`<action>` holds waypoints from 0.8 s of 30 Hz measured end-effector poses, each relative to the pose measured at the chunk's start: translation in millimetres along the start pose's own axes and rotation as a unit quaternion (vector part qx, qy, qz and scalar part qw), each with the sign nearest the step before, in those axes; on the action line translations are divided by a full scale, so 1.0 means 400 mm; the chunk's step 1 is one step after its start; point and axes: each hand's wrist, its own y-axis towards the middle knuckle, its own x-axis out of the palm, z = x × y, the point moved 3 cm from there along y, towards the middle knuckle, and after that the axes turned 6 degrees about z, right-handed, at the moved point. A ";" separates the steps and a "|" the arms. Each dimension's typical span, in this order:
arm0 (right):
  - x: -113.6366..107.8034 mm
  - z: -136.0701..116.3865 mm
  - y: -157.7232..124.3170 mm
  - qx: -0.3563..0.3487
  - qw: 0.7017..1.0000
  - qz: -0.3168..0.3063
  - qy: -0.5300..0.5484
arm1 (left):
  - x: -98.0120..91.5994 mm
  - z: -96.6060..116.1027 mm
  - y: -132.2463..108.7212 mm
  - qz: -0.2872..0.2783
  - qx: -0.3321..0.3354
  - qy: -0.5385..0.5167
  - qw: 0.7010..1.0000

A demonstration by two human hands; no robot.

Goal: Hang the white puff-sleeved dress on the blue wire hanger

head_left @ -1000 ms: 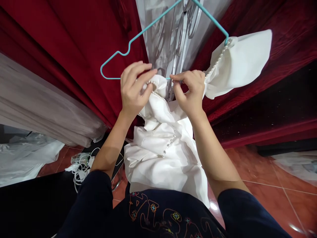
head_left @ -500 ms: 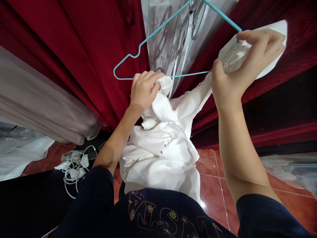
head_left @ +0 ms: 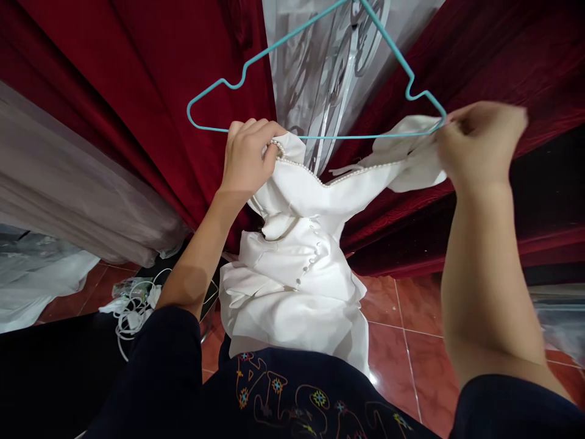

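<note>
A white dress (head_left: 333, 201) with a pearl-trimmed neckline and small round buttons hangs in front of me, its lower folds resting by my lap. My left hand (head_left: 249, 158) is closed on its left shoulder, against the bottom bar of a light-blue hanger (head_left: 345, 138). My right hand (head_left: 487, 143), slightly blurred, is closed at the hanger's right corner, with the dress's other sleeve drawn out to it. Part of that sleeve lies behind the bar. The hanger's hook is beyond the top edge of the view.
Dark red curtains (head_left: 205, 73) hang on both sides of a strip of pale, plastic-looking covering (head_left: 301, 79). Sheer pale fabric (head_left: 91, 177) hangs at left. White cables (head_left: 132, 317) lie on a black surface (head_left: 55, 372). Red tiles (head_left: 393, 347) cover the floor.
My right hand has moved right and down, its spread fingers closing, and pulled the sleeve sideways. The hanger's right end now shows. My left hand has shifted slightly left with the dress.
</note>
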 end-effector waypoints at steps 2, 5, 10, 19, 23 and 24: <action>-0.004 -0.015 -0.050 0.015 0.992 -0.125 -0.030 | 0.000 0.002 0.001 0.002 -0.005 -0.009 1.000; -0.041 -0.133 -0.112 -0.049 0.967 -0.249 0.013 | 0.013 0.009 0.000 -0.003 -0.011 -0.018 1.000; -0.100 -0.392 -0.121 -0.203 0.928 -0.246 0.191 | 0.034 0.021 -0.004 -0.011 -0.018 -0.025 0.999; 0.022 -0.422 -0.183 -0.086 0.972 -0.205 0.069 | 0.019 0.022 -0.023 -0.002 0.002 -0.009 1.000; -0.004 -0.409 -0.207 -0.082 0.983 -0.138 0.089 | 0.010 0.045 -0.038 -0.021 0.027 -0.035 0.999; -0.009 -0.405 -0.203 -0.079 0.984 -0.130 0.089 | 0.003 0.054 -0.045 -0.013 0.028 -0.042 0.999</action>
